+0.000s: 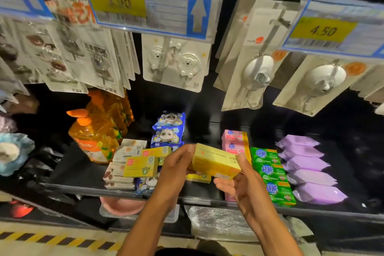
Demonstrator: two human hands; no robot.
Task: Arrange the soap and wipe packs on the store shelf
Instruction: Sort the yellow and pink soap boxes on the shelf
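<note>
Both hands hold one yellow soap box [216,162] in the air, just in front of the dark shelf [68,186], near the middle of the view. The left hand [176,166] has its fingers bent round the box's end at 9 o'clock. The right hand [243,187] grips the end at 3 o'clock, with the thumb on top and the other fingers under it. The box is tipped, with its 3 o'clock end lower. Right under it, at 6 o'clock, a small yellow pack [198,179] lies on the shelf. At 9 o'clock from the held box sit two more yellow boxes [141,166], one behind the other, on top of some white and brown soap boxes [119,176]. Farther out at 10 o'clock stands a big orange bottle [95,137] with a pump. At 11 o'clock blue panda wipe packs [169,129] are piled up. At 1 o'clock is a pile of pink packs [233,141]. At 3 o'clock green soap bars [272,174] lie in a row, and beside them, farther the same way, is a row of purple wipe packs [307,166]. Up at 12 o'clock hang white bear hooks [174,62] on cards, and at 2 o'clock a yellow price tag [322,31] reads 4.50.
</note>
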